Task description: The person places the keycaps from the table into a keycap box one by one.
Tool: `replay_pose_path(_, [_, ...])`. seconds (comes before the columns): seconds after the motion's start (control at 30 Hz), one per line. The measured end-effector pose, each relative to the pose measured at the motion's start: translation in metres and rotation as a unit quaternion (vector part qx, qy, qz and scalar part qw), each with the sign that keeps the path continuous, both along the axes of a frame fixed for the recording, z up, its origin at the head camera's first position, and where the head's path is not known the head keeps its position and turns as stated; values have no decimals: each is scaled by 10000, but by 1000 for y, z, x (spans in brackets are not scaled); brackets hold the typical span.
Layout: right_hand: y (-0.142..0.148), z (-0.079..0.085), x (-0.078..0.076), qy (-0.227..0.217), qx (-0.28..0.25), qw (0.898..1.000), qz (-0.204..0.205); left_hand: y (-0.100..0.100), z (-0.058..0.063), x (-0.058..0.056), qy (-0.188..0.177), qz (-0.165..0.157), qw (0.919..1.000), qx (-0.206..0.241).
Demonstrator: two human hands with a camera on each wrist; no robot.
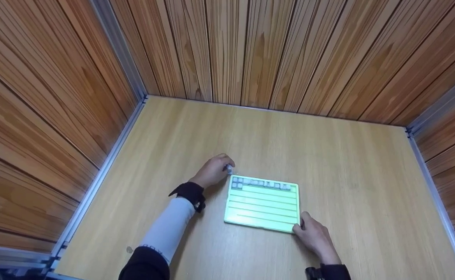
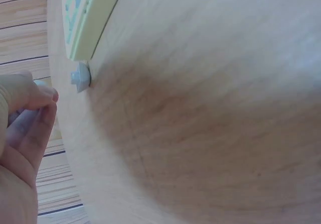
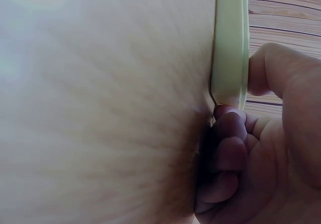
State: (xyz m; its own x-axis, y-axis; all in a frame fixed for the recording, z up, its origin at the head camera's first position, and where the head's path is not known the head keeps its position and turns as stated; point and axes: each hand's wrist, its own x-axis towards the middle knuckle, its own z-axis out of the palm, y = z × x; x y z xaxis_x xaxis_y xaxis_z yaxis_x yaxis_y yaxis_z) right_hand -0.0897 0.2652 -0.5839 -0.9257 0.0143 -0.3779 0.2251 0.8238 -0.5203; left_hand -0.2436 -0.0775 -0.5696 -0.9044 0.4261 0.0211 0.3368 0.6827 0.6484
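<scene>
A light green ridged tray (image 1: 264,208) lies on the table, with small pale keycap-like pieces (image 1: 258,182) lined up along its far edge. My left hand (image 1: 213,170) is beside its far left corner. Between the thumb and fingertip a small pale piece (image 2: 40,83) shows, mostly hidden by the fingers. Close to that corner, a blue-grey piece with a short stem (image 2: 82,77) rests on the table. At the near right corner my right hand (image 1: 313,235) grips the tray, thumb (image 3: 261,76) on the top edge and curled fingers against the side.
The wooden table (image 1: 352,186) is bounded by a plank wall (image 1: 274,54) at the back and walls at both sides, with metal rails (image 1: 99,175) along the edges. A small dark round mark (image 1: 129,249) shows on the table at the near left.
</scene>
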Motion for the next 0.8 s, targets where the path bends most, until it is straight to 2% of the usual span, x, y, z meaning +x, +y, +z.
replay_pose_path(0.1, [-1, -1, 1, 59, -12, 10000, -11, 1, 1, 3, 8, -108, 9999, 125])
replay_pose_path(0.3, [-1, -3, 2, 152, 1, 9999, 7, 1, 3, 5, 576, -504, 9970, 118])
replay_pose_path(0.4, [-1, -3, 2, 133, -5, 9999, 2, 2, 5, 5, 658, -562, 9962, 95])
replay_pose_path(0.8, [-1, -1, -1, -9, -62, 10000, -20, 8, 10, 11, 105, -293, 9994, 164])
